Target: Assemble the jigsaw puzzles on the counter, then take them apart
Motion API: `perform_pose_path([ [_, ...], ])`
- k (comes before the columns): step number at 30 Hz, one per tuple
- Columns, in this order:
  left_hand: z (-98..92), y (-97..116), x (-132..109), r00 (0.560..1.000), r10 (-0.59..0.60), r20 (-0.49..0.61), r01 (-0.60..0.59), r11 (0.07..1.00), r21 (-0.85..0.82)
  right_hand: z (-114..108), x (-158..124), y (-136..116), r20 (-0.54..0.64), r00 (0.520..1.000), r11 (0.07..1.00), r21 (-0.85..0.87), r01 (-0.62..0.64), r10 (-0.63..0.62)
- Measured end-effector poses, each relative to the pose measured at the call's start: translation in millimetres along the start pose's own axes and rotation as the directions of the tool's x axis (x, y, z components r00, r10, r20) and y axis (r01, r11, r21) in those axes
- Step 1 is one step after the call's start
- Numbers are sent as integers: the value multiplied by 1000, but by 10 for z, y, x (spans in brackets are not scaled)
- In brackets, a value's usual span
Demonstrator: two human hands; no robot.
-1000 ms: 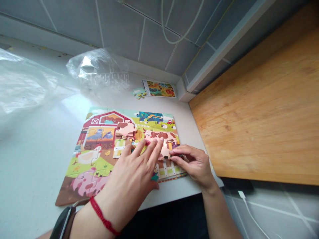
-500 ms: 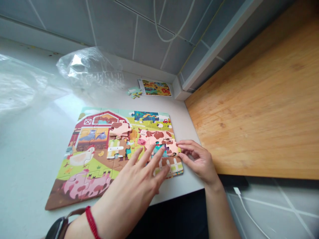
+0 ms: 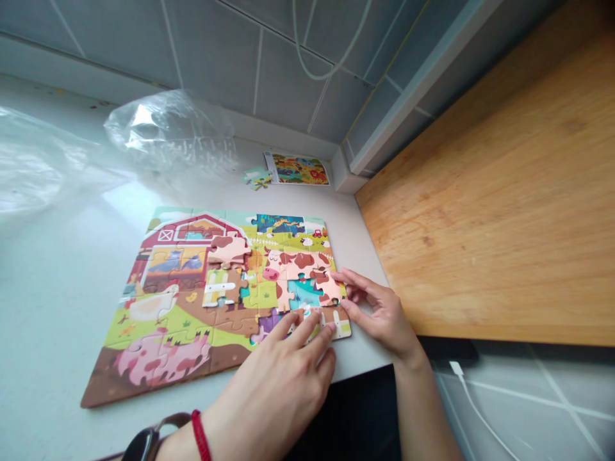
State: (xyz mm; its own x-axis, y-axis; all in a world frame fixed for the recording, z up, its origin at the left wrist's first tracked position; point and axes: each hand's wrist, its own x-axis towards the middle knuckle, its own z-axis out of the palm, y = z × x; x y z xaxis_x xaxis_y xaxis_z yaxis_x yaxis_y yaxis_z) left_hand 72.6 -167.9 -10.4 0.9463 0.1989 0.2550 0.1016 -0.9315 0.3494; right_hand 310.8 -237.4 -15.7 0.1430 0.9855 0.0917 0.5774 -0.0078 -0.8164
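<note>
A farm-scene jigsaw puzzle point(image 3: 163, 333) lies on the white countertop, much of it fitted together. At its right edge is a cow-patterned puzzle piece point(image 3: 328, 289), next to a gap where a teal picture shows through. My right hand point(image 3: 377, 314) grips this piece by its outer edge, thumb at the lower corner and fingers at the upper. My left hand point(image 3: 291, 368) lies over the puzzle's lower right with fingers stretched out, fingertips on the fence pieces. A loose cow-patterned piece point(image 3: 228, 248) rests on top of the barn, with a loose fence piece point(image 3: 221, 288) below it.
Crumpled clear plastic bags point(image 3: 163, 128) lie at the back left. A small picture card point(image 3: 300, 168) and a few loose pieces point(image 3: 257, 178) sit at the back. A wooden panel point(image 3: 480, 192) borders the right side; a white cable point(image 3: 475, 397) hangs below it.
My left hand has slid down toward me, uncovering the teal gap and purple area. The cow-patterned piece in my right hand has shifted slightly and sits closer against its neighbours.
</note>
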Motion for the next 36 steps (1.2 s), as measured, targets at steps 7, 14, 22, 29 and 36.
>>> perform_pose_path([
  [7,25,1,-3,1000,-13,-24,12,1000,-13,5,45,-83,48,999,994,-111,25,-20],
  [14,38,18,-3,999,-7,-42,7,1000,15,36,60,-117,68,997,986,-157,49,-39],
  [22,95,79,-14,998,-9,-68,14,997,72,53,84,-135,52,987,957,-241,158,-150],
  [29,52,150,-29,998,-30,-58,34,997,74,50,90,-116,77,988,976,-160,145,-134],
  [36,138,277,-43,993,-85,-84,94,989,111,48,75,-137,94,990,983,-145,116,-103],
])
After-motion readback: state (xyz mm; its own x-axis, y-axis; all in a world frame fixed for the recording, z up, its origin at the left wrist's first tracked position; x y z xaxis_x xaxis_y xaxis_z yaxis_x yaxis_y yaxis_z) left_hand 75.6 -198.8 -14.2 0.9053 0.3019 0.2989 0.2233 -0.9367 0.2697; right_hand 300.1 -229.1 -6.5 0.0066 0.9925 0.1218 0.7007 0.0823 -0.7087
